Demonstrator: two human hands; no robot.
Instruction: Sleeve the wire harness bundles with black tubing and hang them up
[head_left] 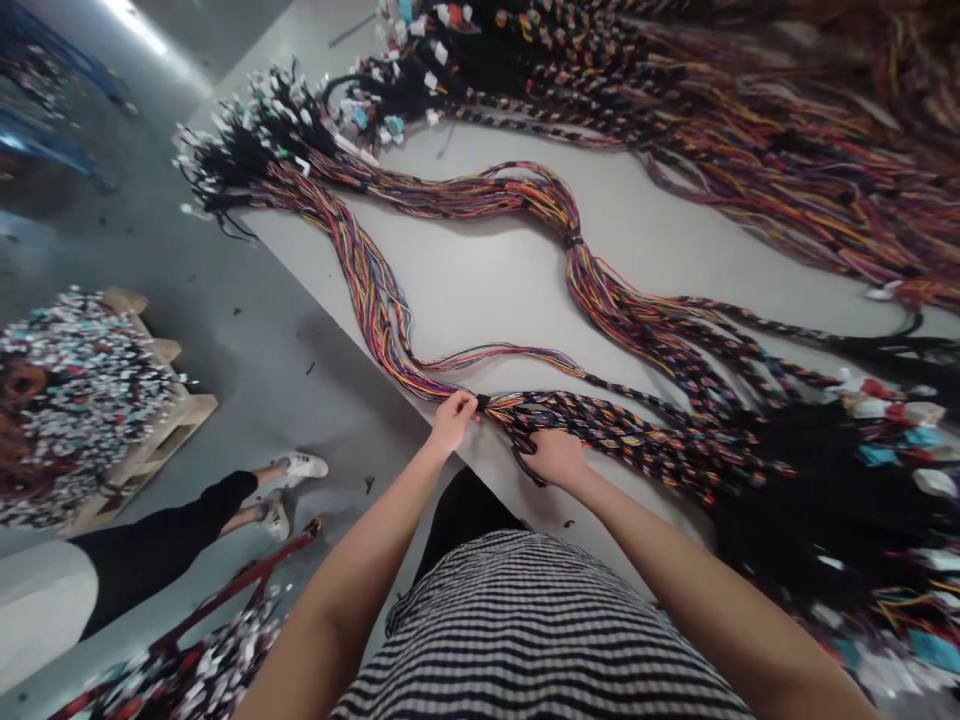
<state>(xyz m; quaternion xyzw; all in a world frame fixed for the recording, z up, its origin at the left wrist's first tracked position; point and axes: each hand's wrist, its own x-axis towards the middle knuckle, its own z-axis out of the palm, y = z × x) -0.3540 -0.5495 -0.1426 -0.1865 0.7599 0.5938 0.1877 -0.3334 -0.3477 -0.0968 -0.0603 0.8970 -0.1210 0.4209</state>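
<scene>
Both arms reach forward over the worktop (487, 290) edge. The left hand (452, 420) pinches the wire bundle (420, 375) at its black tie (482, 402), fingers closed. The right hand (555, 458), knuckles up, curls closed on the braided strands (630, 435) just beside it, near the worktop edge.

A white table (487, 290) stood on a grey floor (247, 340). A second wire harness (574, 240), tied with a black band at mid-length, lay across the table. A larger heap of harnesses (750, 130) lay along its far edge. Left of the table, a wooden pallet (176, 415) carried a pile of connectors (75, 380). Just beside it was a co-worker's leg in black trousers (150, 555), with white shoes (300, 467). A blue frame (52, 140) stood far left.
</scene>
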